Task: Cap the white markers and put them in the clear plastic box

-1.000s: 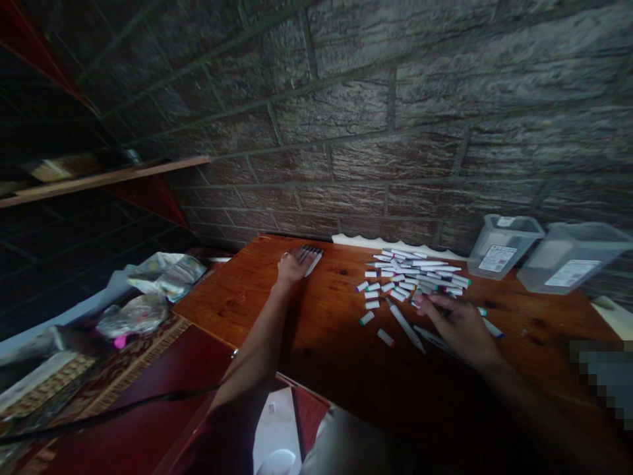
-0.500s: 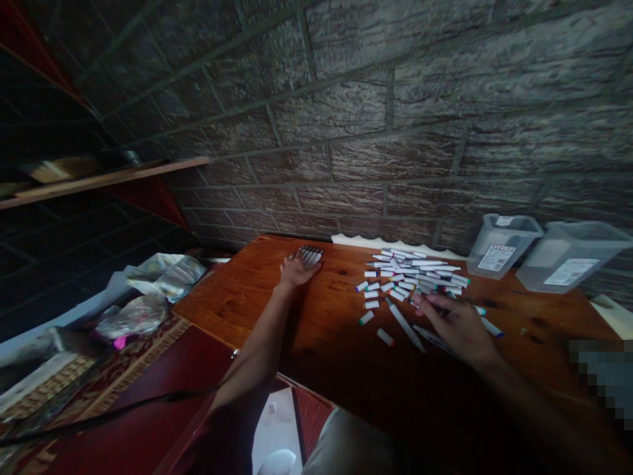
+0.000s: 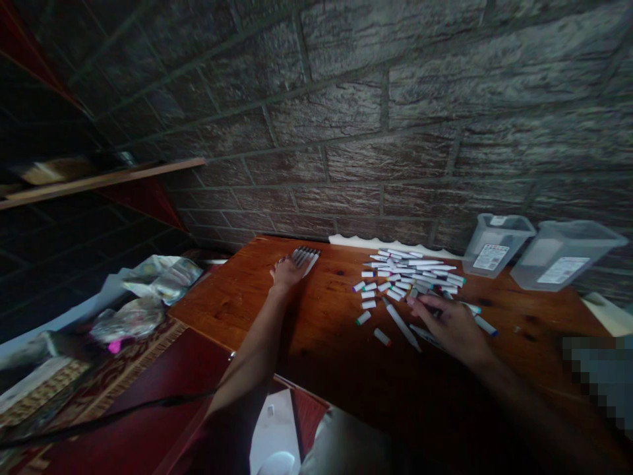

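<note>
I see left hand (image 3: 287,273) on the row of marker pens (image 3: 310,264), table (image 3: 331,316) far left; can't tell if it's gripping. Right hand (image 3: 455,324) curls at the near edge of the marker pile (image 3: 425,262), loose caps (image 3: 368,295) alongside; grip unclear too.

The left hand (image 3: 287,272) is resting on a row of markers (image 3: 310,256) lying side by side on the wooden counter (image 3: 222,284). The right hand (image 3: 455,326) is holding its fingers (image 3: 424,307) bent at the near edge of a heap of white markers (image 3: 424,263), short caps (image 3: 368,295) lying scattered alongside. Two clear containers (image 3: 544,267) are standing near the brick wall (image 3: 346,132).
</note>
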`<state>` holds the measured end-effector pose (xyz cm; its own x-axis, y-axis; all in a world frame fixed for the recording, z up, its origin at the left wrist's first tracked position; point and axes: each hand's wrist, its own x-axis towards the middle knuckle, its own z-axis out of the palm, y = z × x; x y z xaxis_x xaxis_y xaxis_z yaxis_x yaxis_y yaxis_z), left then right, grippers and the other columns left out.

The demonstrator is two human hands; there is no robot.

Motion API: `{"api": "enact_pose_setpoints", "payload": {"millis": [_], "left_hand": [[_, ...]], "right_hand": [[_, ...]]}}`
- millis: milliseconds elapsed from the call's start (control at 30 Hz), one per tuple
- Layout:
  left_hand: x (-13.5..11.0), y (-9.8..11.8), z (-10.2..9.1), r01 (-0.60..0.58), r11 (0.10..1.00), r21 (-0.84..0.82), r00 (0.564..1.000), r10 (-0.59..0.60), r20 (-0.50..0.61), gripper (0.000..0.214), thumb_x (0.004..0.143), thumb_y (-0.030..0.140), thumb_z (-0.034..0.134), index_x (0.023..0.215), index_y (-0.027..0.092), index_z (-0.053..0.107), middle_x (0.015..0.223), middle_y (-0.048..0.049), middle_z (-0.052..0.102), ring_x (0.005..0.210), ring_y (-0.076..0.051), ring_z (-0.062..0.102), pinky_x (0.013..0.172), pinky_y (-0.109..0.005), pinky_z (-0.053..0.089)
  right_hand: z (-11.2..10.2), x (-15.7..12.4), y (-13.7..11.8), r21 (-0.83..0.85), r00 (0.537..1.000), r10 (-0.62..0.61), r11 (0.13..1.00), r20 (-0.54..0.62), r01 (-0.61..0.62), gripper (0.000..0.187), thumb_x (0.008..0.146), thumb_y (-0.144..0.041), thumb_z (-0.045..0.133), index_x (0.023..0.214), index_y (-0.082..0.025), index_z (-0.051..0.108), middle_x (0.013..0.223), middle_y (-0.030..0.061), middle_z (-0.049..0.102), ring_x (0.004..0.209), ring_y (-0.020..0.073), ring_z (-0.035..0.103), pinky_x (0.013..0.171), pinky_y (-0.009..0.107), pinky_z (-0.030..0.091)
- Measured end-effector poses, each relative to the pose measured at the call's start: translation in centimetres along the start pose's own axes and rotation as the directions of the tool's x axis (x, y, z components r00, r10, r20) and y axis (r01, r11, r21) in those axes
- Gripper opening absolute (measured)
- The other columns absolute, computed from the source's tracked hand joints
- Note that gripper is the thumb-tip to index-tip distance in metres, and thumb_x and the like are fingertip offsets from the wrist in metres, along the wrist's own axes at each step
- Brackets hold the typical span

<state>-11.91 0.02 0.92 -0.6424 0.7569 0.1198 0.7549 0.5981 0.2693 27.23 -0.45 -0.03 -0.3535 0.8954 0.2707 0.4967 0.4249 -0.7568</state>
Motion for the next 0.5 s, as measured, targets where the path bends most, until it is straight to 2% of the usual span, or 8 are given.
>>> {"api": "enact_pose_setpoints", "payload": {"millis": [167,500], "left_hand": [[0.22,-0.13,0.39,-0.023,1.000,-0.018,1.000,0.023,0.005,0.077,0.078,0.073,0.045,0.125,0.013,0.054,0.125,-0.0229,0.060,0.119,-0.040,0.054,0.095,-0.052,0.043],[0.49,-0.41,0.53,-0.026,0.999,-0.035,1.000,0.027,0.011,0.075,0.078,0.073,0.046,0.127,0.016,0.053,0.128,-0.0229,0.058,0.121,-0.038,0.053,0.095,-0.051,0.045]], "right_hand": [[0.11,0.03,0.21,-0.007,1.000,0.005,1.000,0.007,-0.005,0.037,0.087,-0.053,0.052,0.086,-0.024,0.074,0.078,0.0008,0.074,0.068,0.0192,0.068,0.062,0.030,0.048],[0.03,-0.03,-0.01,-0.005,1.000,-0.008,1.000,0.000,0.008,0.036,0.087,-0.052,0.052,0.085,-0.023,0.074,0.077,0.0011,0.075,0.069,0.0196,0.069,0.064,0.031,0.049]]}}
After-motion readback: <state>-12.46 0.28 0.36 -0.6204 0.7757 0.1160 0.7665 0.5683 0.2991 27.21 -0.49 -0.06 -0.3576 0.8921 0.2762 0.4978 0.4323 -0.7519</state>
